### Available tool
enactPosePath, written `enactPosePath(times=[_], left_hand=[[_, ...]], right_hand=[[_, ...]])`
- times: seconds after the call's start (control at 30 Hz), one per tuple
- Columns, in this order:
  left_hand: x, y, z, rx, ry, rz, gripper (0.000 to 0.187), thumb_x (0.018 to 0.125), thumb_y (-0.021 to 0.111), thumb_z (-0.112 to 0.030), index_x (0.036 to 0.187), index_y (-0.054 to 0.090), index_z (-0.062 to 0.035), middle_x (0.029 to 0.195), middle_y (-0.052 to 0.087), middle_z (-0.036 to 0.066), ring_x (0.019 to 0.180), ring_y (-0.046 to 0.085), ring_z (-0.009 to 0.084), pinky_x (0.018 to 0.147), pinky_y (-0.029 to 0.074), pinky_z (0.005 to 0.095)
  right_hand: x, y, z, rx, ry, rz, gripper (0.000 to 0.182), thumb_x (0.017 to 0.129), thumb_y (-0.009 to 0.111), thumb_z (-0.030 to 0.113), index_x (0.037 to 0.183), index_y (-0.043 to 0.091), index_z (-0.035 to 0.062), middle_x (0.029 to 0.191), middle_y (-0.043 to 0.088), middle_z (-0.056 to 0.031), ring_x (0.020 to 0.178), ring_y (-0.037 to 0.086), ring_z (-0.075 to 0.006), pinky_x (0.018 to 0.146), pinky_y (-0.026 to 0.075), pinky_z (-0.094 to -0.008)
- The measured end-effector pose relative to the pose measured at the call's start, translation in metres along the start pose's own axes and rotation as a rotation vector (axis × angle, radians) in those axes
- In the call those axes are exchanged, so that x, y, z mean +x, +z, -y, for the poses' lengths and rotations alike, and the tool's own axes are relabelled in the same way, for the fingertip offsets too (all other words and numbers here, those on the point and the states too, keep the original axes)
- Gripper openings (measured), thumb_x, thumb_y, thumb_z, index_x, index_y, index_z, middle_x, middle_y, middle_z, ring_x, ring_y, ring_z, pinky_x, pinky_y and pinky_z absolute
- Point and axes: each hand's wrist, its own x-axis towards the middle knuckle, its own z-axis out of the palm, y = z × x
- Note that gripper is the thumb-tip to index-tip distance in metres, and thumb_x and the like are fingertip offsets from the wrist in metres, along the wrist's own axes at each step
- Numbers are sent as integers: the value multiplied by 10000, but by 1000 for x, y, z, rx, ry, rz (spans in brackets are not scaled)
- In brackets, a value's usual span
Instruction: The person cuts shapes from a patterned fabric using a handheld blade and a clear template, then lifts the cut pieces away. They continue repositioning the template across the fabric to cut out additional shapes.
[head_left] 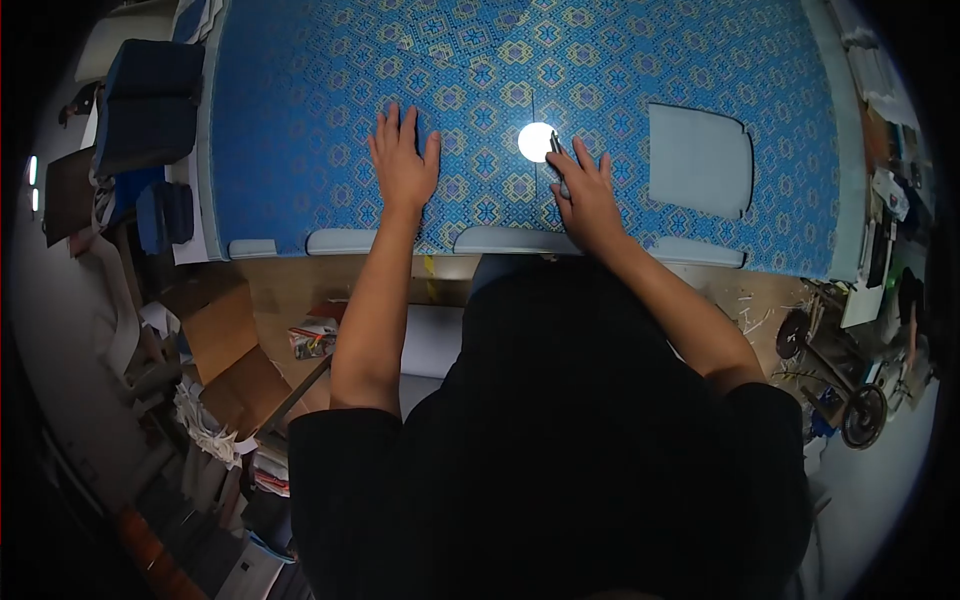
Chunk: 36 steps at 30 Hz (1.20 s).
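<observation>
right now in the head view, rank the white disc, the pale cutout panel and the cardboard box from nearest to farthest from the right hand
1. White disc: just beside the right hand, at the fingers.
2. Pale cutout panel: farther along the blue patterned cloth, on the hand's outer side.
3. Cardboard box: off the cloth, below the table edge on the far left.

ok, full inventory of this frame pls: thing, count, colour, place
patterned fabric sheet: 1, blue with geometric motifs, spread over the table
pale shaped template: 1, light grey-blue, on fabric, right
bright round spot: 1, white, fabric centre
dark pen-like tool: 1, in right hand
folded blue cloth stack: 1, left of table
cardboard pieces: several, brown, floor left
left hand: flat on fabric
right hand: gripping tool
</observation>
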Motion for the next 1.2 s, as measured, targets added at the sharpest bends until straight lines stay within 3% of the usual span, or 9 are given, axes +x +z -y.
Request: enactPosePath(times=[0.17,0.3,0.4,0.5,0.6,0.7,0.73,0.93,1.2], left_hand=[[1,0,1,-11,25,-28,591,1004,592,-454,1490,540,-123,1621,401,165,1534,263,425,1252,135,601],[-1,-14,-2,-33,117,24,631,973,619,-519,1503,540,-186,1620,409,149,1529,256,452,1246,131,625],[-8,-23,-3,-138,426,227,735,897,657,-651,1523,526,-290,1644,368,151,1545,211,464,1252,105,635],[-18,-25,-3,-63,524,256,753,877,672,-672,1514,538,-292,1666,315,174,1559,175,460,1257,96,627],[-20,-20,0,-66,528,242,761,867,680,-682,1509,546,-295,1679,272,193,1569,151,450,1261,97,618],[-23,-15,3,-80,525,221,754,876,677,-670,1512,544,-286,1680,271,194,1570,155,443,1260,106,612],[-25,-15,3,-87,525,221,754,876,677,-670,1512,544,-286,1680,271,194,1570,155,443,1260,106,612],[-31,-12,0,-78,488,214,754,904,635,-668,1536,514,-276,1685,264,194,1579,154,416,1260,104,603],[-32,-13,-3,-62,471,199,779,900,633,-682,1548,495,-272,1685,273,177,1567,190,423,1260,132,600]], right_hand=[[3,-1,-4,58,19,5,409,986,620,62,1390,563,90,1471,552,-238,1517,331,-406,1258,146,-603],[-1,-9,-7,227,45,-10,451,998,620,60,1440,548,112,1546,487,-223,1514,354,-355,1281,177,-495],[-3,-3,-2,252,28,-26,422,1000,610,39,1414,580,114,1549,487,-214,1513,360,-344,1283,166,-503],[-2,4,3,219,9,-57,397,998,618,28,1386,608,111,1521,532,-196,1474,442,-321,1246,286,-453],[-7,4,2,476,157,-176,344,994,644,22,1332,617,85,1427,633,-155,1352,583,-264,1071,479,-341],[-15,6,-19,248,42,-395,260,956,692,27,1207,628,45,1353,664,-168,1216,660,-322,1001,530,-387],[-20,4,-19,233,108,-366,243,930,738,58,1113,579,33,1404,634,-173,1308,605,-348,1053,494,-408],[-29,-4,-16,62,113,-187,460,835,867,222,1069,507,57,1532,523,-196,1502,377,-399,1160,393,-481],[-28,-7,-10,-67,47,-153,486,817,875,297,1073,529,70,1545,514,-184,1501,381,-383,1210,315,-523]])
